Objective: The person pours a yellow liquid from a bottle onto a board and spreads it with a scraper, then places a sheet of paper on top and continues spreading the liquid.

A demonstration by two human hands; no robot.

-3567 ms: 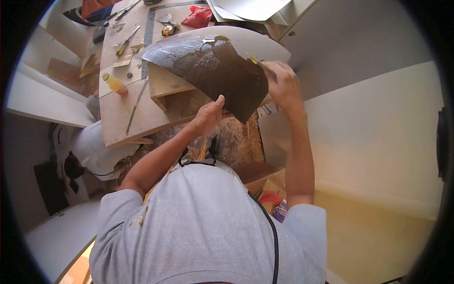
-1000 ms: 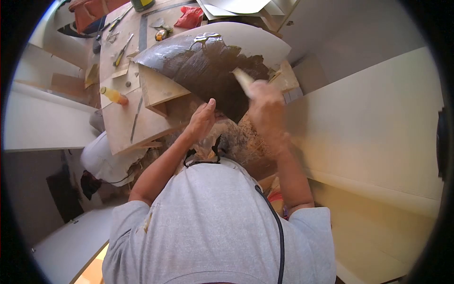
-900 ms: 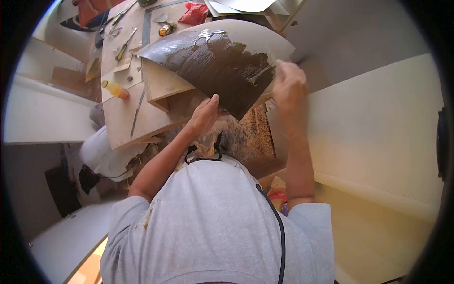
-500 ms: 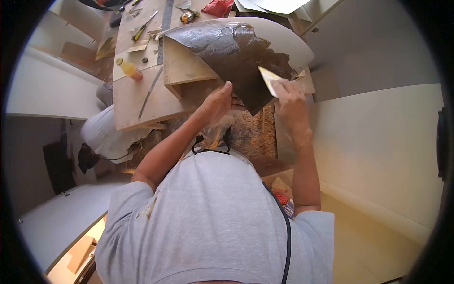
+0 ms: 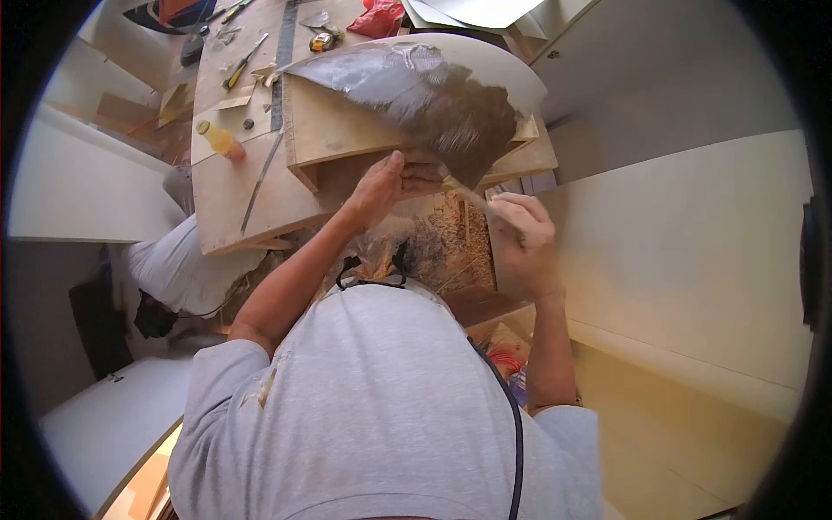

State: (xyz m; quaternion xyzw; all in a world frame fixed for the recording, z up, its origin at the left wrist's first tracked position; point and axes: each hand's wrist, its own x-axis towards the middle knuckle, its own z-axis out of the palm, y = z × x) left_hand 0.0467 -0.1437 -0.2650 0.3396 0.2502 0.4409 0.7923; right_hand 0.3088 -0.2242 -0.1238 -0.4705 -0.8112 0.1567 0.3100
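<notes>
A sheet with a wet, dark brown coating [image 5: 468, 117] lies over a wooden box [image 5: 338, 130], its near corner hanging past the box's front. My left hand [image 5: 381, 189] is at the sheet's near edge, thumb up and apart, fingers stretched out toward the underside of the corner; the fingertips are partly hidden. In my right hand [image 5: 524, 230] is a thin flat spreader [image 5: 468, 195], smeared by motion, its tip close to the sheet's near corner. The coating looks shiny at the left and streaked toward the corner.
The workbench [image 5: 234, 195] carries an orange-yellow bottle [image 5: 221, 140], a screwdriver [image 5: 245, 62], a tape measure [image 5: 323, 41] and a red plastic bag [image 5: 377, 19]. Wood shavings [image 5: 451, 238] cover the floor below. A person in light clothing [image 5: 186, 269] is low at the left; a pale panel [image 5: 685, 260] stands at right.
My right hand with the spreader has come down toward me from the sheet's coated face to its near corner. My left hand's fingers stay near the edge. The view has shifted slightly.
</notes>
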